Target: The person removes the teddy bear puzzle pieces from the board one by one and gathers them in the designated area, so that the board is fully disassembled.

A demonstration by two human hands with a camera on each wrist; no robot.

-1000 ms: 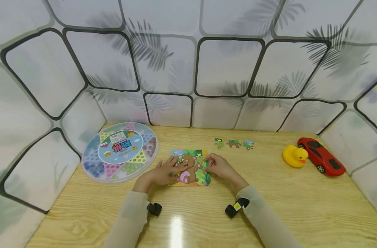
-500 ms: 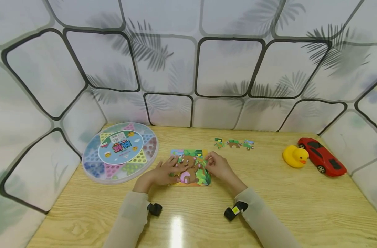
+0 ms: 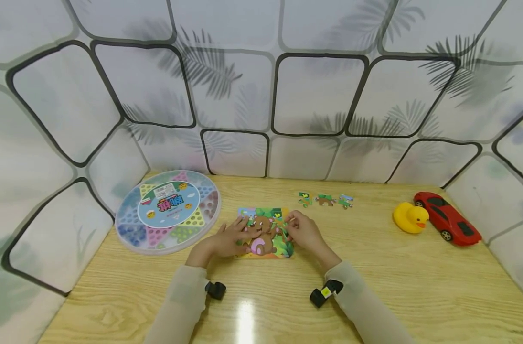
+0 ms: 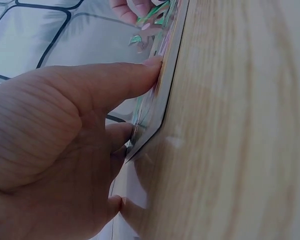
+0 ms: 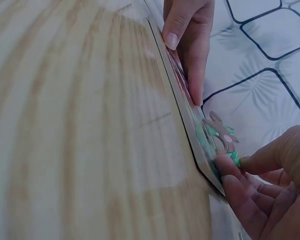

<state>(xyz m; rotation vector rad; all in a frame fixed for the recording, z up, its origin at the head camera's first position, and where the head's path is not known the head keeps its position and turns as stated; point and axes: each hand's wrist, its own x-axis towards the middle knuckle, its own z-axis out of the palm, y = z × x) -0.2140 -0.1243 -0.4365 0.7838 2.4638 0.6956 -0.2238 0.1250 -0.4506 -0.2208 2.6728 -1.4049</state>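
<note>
A picture puzzle of a brown bear on a green background (image 3: 263, 244) lies on the table in front of me. My left hand (image 3: 225, 240) rests on its left side with fingers spread; in the left wrist view the thumb (image 4: 135, 80) touches the near edge. At the right side of the puzzle, my right hand (image 3: 305, 233) pinches a brown and green puzzle piece (image 5: 224, 133) between thumb and fingers. The right wrist view shows this piece tilted up above the board. Fingers cover part of it.
Several loose objects surround the puzzle: three puzzle pieces (image 3: 325, 200) behind it to the right, and a round Chinese checkers set (image 3: 168, 210) to the left. A yellow rubber duck (image 3: 409, 218) and a red toy car (image 3: 448, 220) stand far right. Patterned cloth walls (image 3: 317, 95) enclose the table.
My right hand has shifted slightly at the puzzle's right edge, its wrist moving a little to the left. The left hand stays in place on the puzzle.
</note>
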